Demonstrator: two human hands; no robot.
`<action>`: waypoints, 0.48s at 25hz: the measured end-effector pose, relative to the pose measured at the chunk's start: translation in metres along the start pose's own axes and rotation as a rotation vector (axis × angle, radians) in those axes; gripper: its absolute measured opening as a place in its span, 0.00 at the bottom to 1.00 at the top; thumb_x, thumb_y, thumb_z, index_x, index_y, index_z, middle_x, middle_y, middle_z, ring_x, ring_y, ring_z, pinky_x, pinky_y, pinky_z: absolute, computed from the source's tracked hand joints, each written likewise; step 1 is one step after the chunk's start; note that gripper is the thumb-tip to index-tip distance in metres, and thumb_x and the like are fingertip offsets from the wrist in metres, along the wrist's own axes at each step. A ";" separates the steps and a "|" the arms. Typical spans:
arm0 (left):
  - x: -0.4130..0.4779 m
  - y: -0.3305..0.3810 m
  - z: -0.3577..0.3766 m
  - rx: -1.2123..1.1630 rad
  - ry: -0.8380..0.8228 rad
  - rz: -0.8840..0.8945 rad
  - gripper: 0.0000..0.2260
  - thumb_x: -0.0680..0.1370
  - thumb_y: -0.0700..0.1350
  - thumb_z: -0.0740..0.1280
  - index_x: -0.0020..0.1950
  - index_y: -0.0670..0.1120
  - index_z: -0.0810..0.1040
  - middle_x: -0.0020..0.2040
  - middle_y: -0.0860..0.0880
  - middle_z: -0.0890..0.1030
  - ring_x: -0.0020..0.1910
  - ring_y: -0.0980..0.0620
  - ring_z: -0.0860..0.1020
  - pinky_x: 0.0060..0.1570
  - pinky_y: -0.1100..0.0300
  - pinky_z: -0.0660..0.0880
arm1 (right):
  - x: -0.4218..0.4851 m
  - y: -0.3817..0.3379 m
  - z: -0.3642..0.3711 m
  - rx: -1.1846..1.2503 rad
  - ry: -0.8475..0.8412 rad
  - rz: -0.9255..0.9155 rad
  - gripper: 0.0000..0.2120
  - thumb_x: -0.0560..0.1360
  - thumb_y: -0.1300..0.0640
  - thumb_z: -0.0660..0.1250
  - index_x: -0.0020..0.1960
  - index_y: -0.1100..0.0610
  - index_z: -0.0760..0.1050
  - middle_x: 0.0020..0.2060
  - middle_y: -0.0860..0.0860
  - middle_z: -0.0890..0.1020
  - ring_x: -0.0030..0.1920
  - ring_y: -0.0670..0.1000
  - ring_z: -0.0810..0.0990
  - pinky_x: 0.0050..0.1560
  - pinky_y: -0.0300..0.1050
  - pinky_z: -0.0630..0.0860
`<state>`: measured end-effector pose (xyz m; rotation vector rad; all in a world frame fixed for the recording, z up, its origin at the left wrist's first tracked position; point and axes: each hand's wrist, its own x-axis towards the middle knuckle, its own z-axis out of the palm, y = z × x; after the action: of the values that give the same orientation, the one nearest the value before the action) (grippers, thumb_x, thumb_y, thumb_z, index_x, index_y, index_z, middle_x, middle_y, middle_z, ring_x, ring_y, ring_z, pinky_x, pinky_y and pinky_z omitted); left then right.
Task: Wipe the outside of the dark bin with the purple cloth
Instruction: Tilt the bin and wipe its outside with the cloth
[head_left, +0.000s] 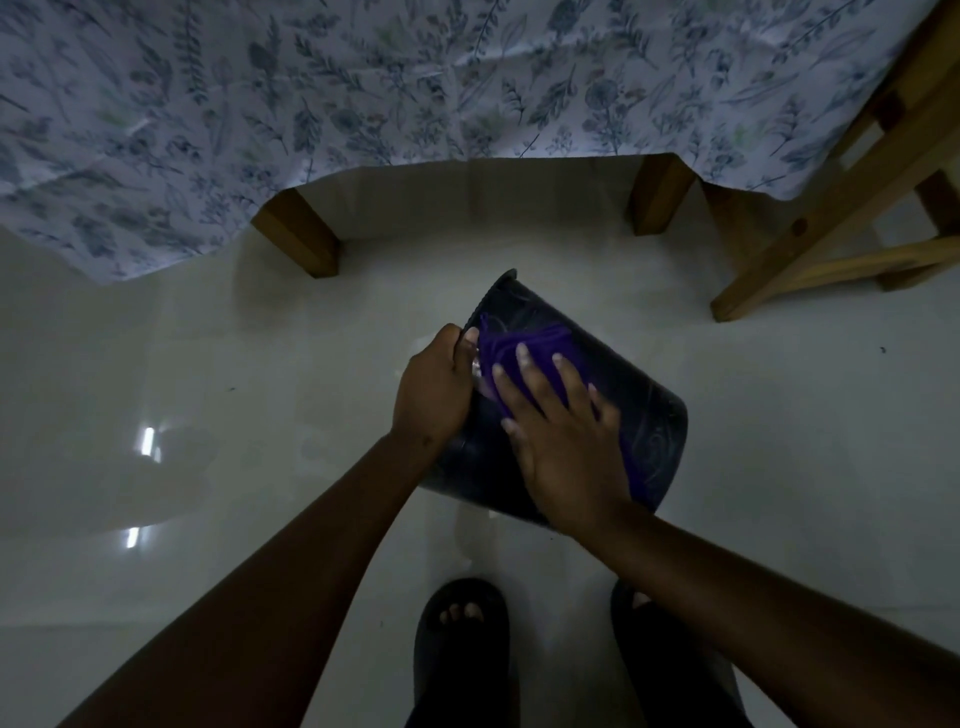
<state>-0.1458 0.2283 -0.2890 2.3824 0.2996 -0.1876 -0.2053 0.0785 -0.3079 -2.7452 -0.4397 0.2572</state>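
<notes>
**Cloth flat on the tilted bin wall**

Bin (639, 415) off the floor (260, 415), tipped, long axis from rim at 11 o'clock to base at 4 o'clock. Left hand (434, 389) clamped on the rim. Right hand (563, 441) spread flat, fingers (524, 358) pressing the cloth (511, 345) against the upper wall. Unwiped wall toward 4 o'clock; likely next stroke down that axis.
</notes>
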 end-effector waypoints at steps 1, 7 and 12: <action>-0.001 -0.001 -0.001 -0.011 -0.001 0.000 0.16 0.83 0.53 0.52 0.38 0.50 0.66 0.32 0.54 0.72 0.31 0.58 0.71 0.33 0.62 0.67 | 0.016 0.005 -0.003 0.001 0.017 0.034 0.25 0.81 0.46 0.47 0.77 0.46 0.50 0.78 0.49 0.56 0.77 0.57 0.55 0.68 0.61 0.61; -0.013 -0.007 -0.003 -0.003 0.004 -0.028 0.18 0.83 0.54 0.51 0.43 0.43 0.69 0.33 0.53 0.73 0.33 0.53 0.73 0.38 0.54 0.72 | 0.092 0.041 -0.028 0.340 -0.108 0.346 0.21 0.83 0.49 0.45 0.74 0.52 0.62 0.71 0.55 0.71 0.67 0.57 0.72 0.65 0.56 0.64; -0.010 -0.014 0.000 0.029 0.017 -0.041 0.16 0.83 0.54 0.51 0.40 0.47 0.66 0.32 0.54 0.71 0.32 0.55 0.71 0.36 0.58 0.67 | -0.001 0.000 0.000 0.007 0.004 0.025 0.25 0.81 0.46 0.45 0.78 0.46 0.50 0.78 0.49 0.55 0.78 0.56 0.51 0.72 0.59 0.53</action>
<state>-0.1591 0.2363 -0.2955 2.4085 0.3563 -0.1917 -0.2060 0.0779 -0.3079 -2.7449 -0.4031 0.2591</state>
